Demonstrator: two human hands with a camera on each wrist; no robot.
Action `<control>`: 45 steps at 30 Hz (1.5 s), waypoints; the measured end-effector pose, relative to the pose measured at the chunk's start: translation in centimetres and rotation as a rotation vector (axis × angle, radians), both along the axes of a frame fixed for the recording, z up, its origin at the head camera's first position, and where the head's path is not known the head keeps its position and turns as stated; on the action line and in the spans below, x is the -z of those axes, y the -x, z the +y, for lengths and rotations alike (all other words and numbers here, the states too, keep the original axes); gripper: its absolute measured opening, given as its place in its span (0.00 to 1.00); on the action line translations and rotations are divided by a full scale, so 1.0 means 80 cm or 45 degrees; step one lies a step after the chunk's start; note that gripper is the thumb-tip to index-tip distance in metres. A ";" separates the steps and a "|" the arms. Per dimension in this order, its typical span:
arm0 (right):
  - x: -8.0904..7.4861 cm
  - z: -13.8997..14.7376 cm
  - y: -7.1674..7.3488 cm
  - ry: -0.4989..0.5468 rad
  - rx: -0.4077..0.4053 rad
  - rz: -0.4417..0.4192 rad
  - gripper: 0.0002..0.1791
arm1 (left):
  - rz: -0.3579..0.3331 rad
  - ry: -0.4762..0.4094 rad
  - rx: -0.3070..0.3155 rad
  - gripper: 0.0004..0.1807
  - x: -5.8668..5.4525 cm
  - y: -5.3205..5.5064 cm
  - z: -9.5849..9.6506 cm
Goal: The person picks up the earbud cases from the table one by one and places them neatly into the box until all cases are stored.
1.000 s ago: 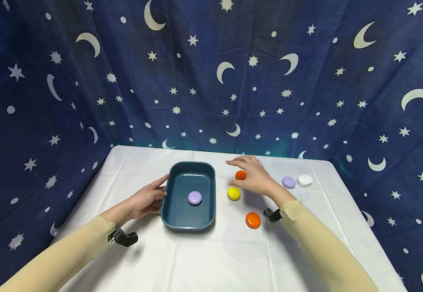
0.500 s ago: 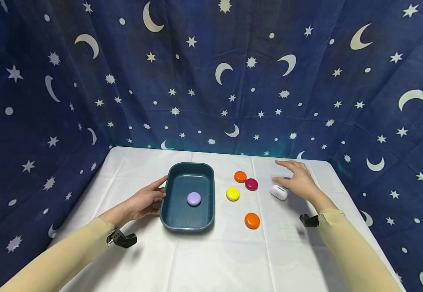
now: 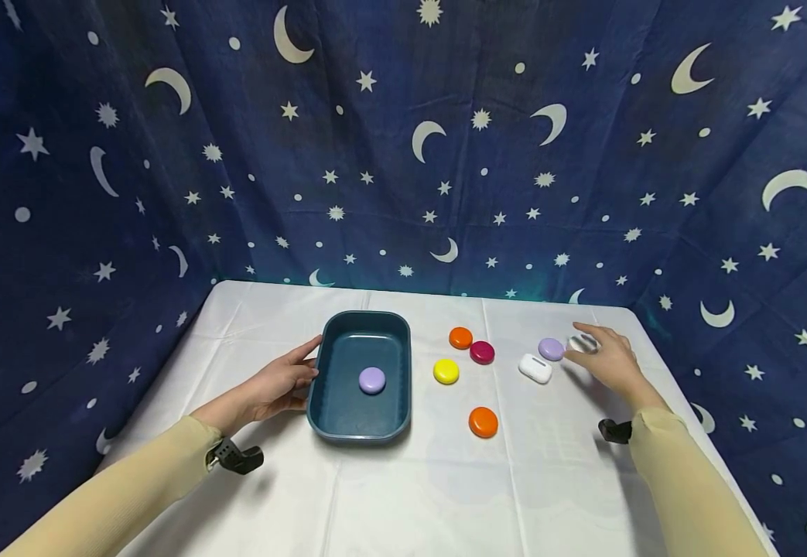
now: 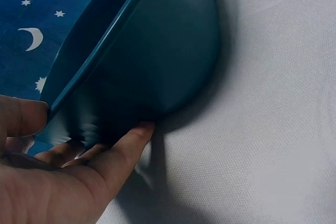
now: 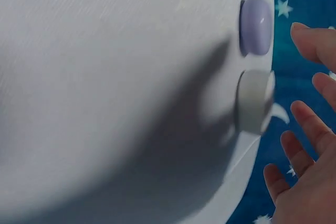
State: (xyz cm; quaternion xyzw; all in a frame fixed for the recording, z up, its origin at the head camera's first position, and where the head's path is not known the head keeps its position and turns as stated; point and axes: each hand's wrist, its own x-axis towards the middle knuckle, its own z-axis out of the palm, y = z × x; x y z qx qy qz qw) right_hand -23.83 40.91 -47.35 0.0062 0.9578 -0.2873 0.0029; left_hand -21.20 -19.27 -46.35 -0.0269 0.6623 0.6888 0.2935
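My left hand [image 3: 279, 384] touches the left wall of a dark teal tray [image 3: 360, 425], its fingers spread along the side. In the left wrist view, one fingertip is at the tray's rim and another low on its wall. A glossy lilac disc [image 3: 371, 380] lies inside the tray. At the right, my right hand [image 3: 610, 359] hovers with spread fingers at a white round puck [image 3: 577, 343], partly covering it in the head view. The right wrist view shows its fingers apart from the puck [image 5: 253, 102]. Beside that puck lies a second lilac disc [image 3: 551, 349].
A small white box with a dark slot [image 3: 535, 369] lies near the second lilac disc. Between tray and box are an orange disc [image 3: 460, 338], a magenta disc [image 3: 482, 353], a yellow disc [image 3: 446, 371] and a nearer orange disc [image 3: 483, 422]. A starry curtain [image 3: 375, 155] surrounds the table.
My right hand has moved right, from over the far orange disc, past the lilac disc, to the white puck. This uncovered the magenta disc and white box. My left hand stays at the tray.
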 end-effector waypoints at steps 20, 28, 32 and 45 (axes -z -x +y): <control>0.029 0.021 0.015 0.110 0.138 -0.183 0.48 | -0.025 0.009 -0.048 0.41 0.003 0.002 0.002; 0.029 0.022 0.007 0.050 0.135 -0.179 0.52 | -0.017 0.008 -0.033 0.41 0.002 0.002 0.001; 0.034 0.023 0.004 0.025 0.110 -0.177 0.54 | -0.018 0.009 -0.030 0.41 0.002 0.002 0.001; 0.033 0.018 -0.002 -0.087 0.154 -0.099 0.50 | -0.029 0.003 -0.040 0.41 0.003 0.002 0.001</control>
